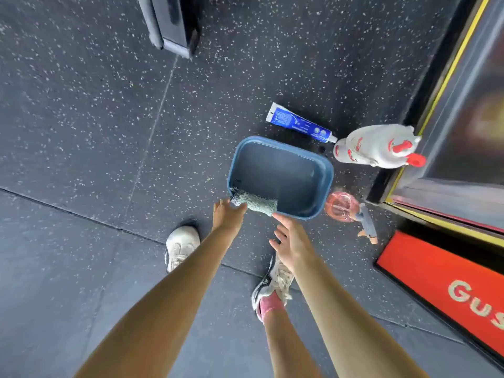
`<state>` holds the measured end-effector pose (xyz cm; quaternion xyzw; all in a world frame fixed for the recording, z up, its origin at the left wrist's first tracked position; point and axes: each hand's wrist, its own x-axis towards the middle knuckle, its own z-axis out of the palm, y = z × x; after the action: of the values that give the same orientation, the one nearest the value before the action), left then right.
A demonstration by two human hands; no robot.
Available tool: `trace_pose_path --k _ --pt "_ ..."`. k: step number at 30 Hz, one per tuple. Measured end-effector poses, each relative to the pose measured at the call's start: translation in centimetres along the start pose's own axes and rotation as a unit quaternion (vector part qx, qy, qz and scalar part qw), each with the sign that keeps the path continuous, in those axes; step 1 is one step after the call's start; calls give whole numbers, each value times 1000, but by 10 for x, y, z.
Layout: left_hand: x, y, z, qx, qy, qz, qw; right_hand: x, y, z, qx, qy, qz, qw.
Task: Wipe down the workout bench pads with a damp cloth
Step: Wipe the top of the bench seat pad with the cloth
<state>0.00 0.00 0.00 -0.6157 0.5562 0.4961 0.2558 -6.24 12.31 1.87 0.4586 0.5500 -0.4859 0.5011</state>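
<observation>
Cloth [255,202], a grey-green woven rag, lies draped over the near rim of a blue basin [283,175] that sits on the speckled rubber floor, as the head view, the only one, shows it. The left hand [228,214] reaches down to the rag's left end and touches it, but I cannot tell whether the fingers have closed on it. The right hand [289,241] hovers just short of the rag's right end with its fingers spread wide, holding nothing. Just beyond the basin lie a blue tube [300,125] and a white spray bottle [376,145], with a pink spray bottle [344,207] beside its right corner. A dark padded piece of equipment [170,25] at the top edge may be the bench, and it is well apart from the hands. By my reading the task has barely begun: the rag is only being fetched, whether it is wet is not visible, and all the wiping of the pads is left to do.
</observation>
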Motion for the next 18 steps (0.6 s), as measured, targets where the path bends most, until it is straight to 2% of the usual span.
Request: trace_pose_path --k 4,6,9,12,15,18 --pt "27 2 18 -80 15 -28 996 31 1 2 51 -48 0 998" --pt "35 -1 22 -56 16 -30 998 42 4 1 59 -54 -3 997" --pt "32 -4 19 -15 13 -23 1000 41 9 7 10 -60 -12 998" --pt "16 -6 11 29 10 18 999 33 15 8 -21 -36 -14 999" --pt "-9 0 -1 -14 -37 66 997 17 16 3 27 5 3 1000" --pt "-37 21 -16 -75 -84 84 990 -8 10 1 97 -46 12 994"
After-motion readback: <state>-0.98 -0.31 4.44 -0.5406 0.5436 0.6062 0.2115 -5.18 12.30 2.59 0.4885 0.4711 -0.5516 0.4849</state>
